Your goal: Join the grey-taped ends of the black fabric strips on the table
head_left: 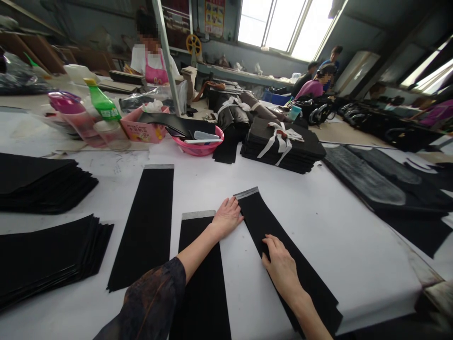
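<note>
Three long black strips with grey top edges lie on the white table: a left strip [148, 222], a middle strip [201, 264] and a right strip [279, 236], which slants. My left hand [227, 218] rests between the middle and right strips, its fingertips at the right strip's top left corner. The fingers are spread lightly and hold nothing visible. Over the lower half of the right strip, my right hand [281, 267] lies with bent, parted fingers along its left edge. My left forearm covers part of the middle strip.
Stacks of black pieces [42, 184] sit at the left. Toward the back are a pink basket [198, 148], a pink box [143, 130], a green bottle [102, 101] and a tied black bundle [283, 146]. Dark panels [382, 179] lie right. People work beyond.
</note>
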The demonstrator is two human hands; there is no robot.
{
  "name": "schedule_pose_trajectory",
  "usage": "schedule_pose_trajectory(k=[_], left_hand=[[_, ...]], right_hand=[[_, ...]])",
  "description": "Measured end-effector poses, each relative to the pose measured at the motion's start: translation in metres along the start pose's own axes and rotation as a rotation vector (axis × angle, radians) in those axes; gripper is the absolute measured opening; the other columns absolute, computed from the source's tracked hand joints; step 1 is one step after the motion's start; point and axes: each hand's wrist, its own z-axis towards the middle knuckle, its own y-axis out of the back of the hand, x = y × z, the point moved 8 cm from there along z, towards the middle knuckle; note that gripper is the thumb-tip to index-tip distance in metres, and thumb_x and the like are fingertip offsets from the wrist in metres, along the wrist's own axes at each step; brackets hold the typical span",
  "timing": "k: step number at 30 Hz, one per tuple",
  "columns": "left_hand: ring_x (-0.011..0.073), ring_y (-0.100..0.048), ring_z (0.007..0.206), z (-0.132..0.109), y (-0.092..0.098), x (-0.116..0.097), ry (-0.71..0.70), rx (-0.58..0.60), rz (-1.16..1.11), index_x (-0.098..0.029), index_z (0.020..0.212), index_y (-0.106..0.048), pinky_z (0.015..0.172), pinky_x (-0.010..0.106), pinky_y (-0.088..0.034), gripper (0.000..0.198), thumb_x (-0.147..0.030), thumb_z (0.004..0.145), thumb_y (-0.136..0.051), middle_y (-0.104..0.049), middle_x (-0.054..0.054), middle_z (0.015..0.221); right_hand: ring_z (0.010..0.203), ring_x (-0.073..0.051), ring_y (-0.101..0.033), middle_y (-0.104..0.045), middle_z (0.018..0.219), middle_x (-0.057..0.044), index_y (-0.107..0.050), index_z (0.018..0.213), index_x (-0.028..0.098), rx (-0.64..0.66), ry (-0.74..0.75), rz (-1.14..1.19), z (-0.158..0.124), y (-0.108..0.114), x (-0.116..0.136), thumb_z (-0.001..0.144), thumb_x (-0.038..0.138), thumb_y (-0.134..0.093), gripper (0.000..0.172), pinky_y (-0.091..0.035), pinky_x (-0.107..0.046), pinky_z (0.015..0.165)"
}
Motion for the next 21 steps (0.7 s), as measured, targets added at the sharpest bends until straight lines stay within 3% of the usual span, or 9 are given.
schedule_pose_trajectory(k=[4, 10, 21], left_hand=[[0.0275, -0.038, 0.135, -0.002, 0.000, -0.001, 0.018, -0.017, 0.005, -0.011, 0.112, -0.058, 0.111, 0.042, -0.029, 0.038, -0.042, 0.091, -0.046, -0.051, 0.016, 0.135], [0.0282, -0.036, 0.136, -0.004, 0.004, -0.002, 0.017, -0.015, -0.024, -0.010, 0.112, -0.057, 0.111, 0.043, -0.030, 0.037, -0.039, 0.092, -0.046, -0.049, 0.018, 0.137], [0.0293, -0.036, 0.135, -0.004, 0.005, -0.002, 0.019, -0.012, -0.041, -0.007, 0.112, -0.058, 0.112, 0.042, -0.028, 0.038, -0.038, 0.091, -0.049, -0.050, 0.020, 0.135]], right_hand=[[0.107, -0.022, -0.059, -0.060, 0.119, -0.007, -0.057, 0.104, 0.020, -0.029, -0.024, -0.016, 0.001, 0.002, -0.005, 0.080, 0.002, -0.046, 0.032, -0.053, -0.035, 0.085], [0.120, -0.024, -0.051, -0.052, 0.133, -0.009, -0.055, 0.116, 0.020, 0.055, 0.009, 0.123, -0.005, 0.003, -0.011, 0.082, 0.016, -0.055, 0.035, -0.051, -0.038, 0.093], [0.121, -0.023, -0.051, -0.053, 0.132, -0.009, -0.057, 0.116, 0.018, 0.037, 0.011, 0.173, -0.008, 0.003, -0.010, 0.078, 0.009, -0.049, 0.040, -0.048, -0.039, 0.099]])
